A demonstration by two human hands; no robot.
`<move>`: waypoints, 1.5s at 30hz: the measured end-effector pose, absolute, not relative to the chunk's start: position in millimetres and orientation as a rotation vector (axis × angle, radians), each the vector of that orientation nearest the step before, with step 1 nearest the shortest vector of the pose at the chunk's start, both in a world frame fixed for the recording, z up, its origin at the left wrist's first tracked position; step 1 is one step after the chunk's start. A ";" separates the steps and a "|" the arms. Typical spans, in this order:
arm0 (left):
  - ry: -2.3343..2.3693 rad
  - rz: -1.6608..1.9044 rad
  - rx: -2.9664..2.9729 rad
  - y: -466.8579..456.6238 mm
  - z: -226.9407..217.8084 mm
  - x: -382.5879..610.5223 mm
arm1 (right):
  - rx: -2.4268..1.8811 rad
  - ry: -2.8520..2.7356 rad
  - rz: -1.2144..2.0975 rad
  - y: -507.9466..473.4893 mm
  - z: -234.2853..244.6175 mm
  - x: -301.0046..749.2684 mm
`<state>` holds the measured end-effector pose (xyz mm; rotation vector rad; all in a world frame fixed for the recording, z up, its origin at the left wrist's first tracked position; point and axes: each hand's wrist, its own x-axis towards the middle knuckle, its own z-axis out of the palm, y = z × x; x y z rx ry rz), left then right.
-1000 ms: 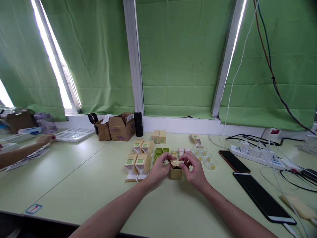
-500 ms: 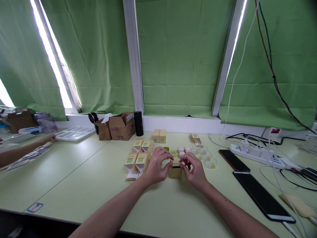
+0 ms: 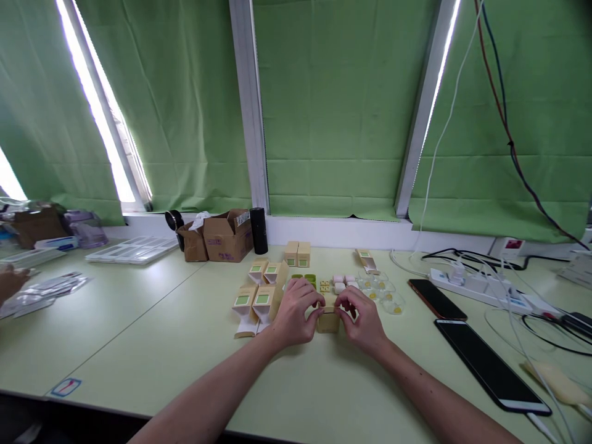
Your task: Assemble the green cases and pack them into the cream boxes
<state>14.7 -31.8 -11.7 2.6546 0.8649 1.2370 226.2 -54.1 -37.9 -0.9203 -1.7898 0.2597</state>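
A small tan cardboard box (image 3: pixel 328 323) stands on the table between my hands, its lid flap almost down over the opening. My left hand (image 3: pixel 298 311) pinches the flap's left side with thumb and forefinger. At the right side of the flap my right hand (image 3: pixel 361 314) grips in the same way. Several open tan boxes with green labels (image 3: pixel 262 300) stand left of my left hand. Just beyond my hands lie green pieces (image 3: pixel 310 279), small yellow pieces (image 3: pixel 324 286), white and pink pieces (image 3: pixel 340 287) and clear round packs with yellow bits (image 3: pixel 380 286).
Two closed boxes (image 3: pixel 297 253) stand farther back, with a flattened box (image 3: pixel 367 261) to their right. Two phones (image 3: pixel 490 364) and a power strip (image 3: pixel 481 287) with cables lie on the right. A cardboard carton (image 3: pixel 229 235) and black bottle (image 3: pixel 259 230) stand behind. Another person's hand (image 3: pixel 13 280) is far left.
The box's lid flap has come down, narrowing the dark opening. My hands have barely shifted. At far left, the other person's arm has drawn back, and the clear tray there has slid left.
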 end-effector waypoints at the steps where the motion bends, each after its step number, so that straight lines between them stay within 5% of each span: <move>1: 0.869 1.237 2.673 -31.6 -12.4 14.7 | -0.920 -1.793 0.256 -53.9 -38.4 226.3; 45: 0.721 1.356 2.822 -29.6 -16.0 16.7 | -0.806 -1.819 0.168 -49.2 -48.2 228.1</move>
